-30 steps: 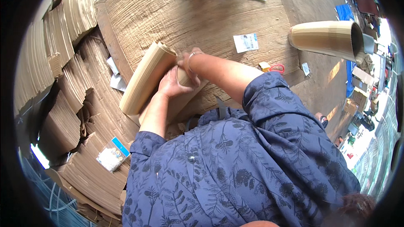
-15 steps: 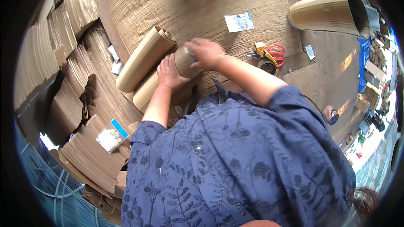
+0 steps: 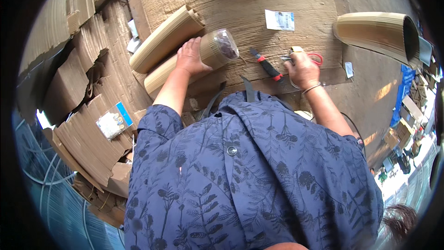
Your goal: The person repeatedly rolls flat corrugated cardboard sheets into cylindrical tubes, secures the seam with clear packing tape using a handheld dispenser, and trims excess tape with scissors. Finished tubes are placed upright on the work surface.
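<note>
My left hand (image 3: 190, 58) lies spread over a rolled corrugated cardboard tube (image 3: 162, 81). Clear film or tape covers the tube's far end (image 3: 225, 45), with something dark inside that I cannot make out. Alongside it, on its left, is another cardboard roll (image 3: 164, 41). To the right, my right hand (image 3: 303, 70) is closed over a yellow tape dispenser (image 3: 296, 49), mostly hidden beneath it. Red-handled scissors (image 3: 316, 59) stick out beside those fingers. Between my hands lies a tool with a black-and-red handle (image 3: 268, 68).
Stacked cardboard sheets (image 3: 74, 134) fill the left side. A printed label (image 3: 280, 20) lies on the wooden table (image 3: 240, 0), and a small white packet (image 3: 348, 69) sits farther right. A large curved cardboard tube (image 3: 374, 34) stands at the far right.
My right hand has left the tube's far end and moved right onto the tape dispenser. That end and the black-and-red tool now show. My left hand stays on the tube.
</note>
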Motion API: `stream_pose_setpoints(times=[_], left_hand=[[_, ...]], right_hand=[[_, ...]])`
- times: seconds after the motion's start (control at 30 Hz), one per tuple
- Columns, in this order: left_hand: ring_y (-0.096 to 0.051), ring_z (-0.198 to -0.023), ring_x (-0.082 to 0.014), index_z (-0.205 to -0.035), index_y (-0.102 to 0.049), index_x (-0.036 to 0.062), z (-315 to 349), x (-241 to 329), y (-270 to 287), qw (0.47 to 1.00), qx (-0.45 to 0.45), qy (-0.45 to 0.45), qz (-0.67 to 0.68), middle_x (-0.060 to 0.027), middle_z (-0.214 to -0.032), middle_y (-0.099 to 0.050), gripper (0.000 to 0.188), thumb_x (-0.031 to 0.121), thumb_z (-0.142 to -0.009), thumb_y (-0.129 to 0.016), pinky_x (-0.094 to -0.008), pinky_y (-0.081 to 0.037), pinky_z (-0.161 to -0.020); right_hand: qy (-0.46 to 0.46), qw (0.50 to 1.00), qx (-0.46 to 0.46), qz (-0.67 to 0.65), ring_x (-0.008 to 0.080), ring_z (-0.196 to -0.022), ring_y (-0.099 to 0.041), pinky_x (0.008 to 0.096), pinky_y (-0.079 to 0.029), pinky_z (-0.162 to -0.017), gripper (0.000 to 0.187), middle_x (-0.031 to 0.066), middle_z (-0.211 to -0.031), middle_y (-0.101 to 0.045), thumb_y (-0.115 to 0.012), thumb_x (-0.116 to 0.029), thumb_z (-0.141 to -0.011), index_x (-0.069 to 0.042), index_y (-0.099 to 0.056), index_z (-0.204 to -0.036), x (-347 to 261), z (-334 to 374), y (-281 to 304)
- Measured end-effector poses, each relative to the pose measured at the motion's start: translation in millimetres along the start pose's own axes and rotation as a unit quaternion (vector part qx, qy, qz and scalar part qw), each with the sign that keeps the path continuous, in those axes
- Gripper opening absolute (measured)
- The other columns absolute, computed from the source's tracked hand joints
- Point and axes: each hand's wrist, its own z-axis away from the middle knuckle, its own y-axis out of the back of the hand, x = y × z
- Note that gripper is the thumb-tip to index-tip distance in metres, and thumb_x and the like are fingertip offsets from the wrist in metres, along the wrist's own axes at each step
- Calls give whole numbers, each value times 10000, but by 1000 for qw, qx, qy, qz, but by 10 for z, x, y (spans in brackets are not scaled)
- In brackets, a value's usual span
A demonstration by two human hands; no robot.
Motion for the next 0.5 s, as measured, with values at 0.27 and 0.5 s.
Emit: stream_pose_setpoints(times=[0.27,0.5], left_hand=[[-374,-1354,-311,-1470,-326,109,114,114,-29,999,27,10,-32,-138,-1472,-391,1214,537,-477,-879,-486,-278,-1111],[-247,-1417,-374,-1489,-302,103,348,191,-204,999,22,28,-27,-158,-1520,-312,1079,530,-627,-791,-579,-161,-1136]], right_hand=[[-29,976,-217,7,337,-1134,-554,449,-519,-887,645,134,-1177,-554,-742,-242,-783,-134,-434,-1340,-373,-37,-829],[84,921,-116,-362,286,-1102,-564,364,-445,-952,497,162,-1179,-564,-551,-144,-868,-30,-502,-1349,-937,-860,-117]])
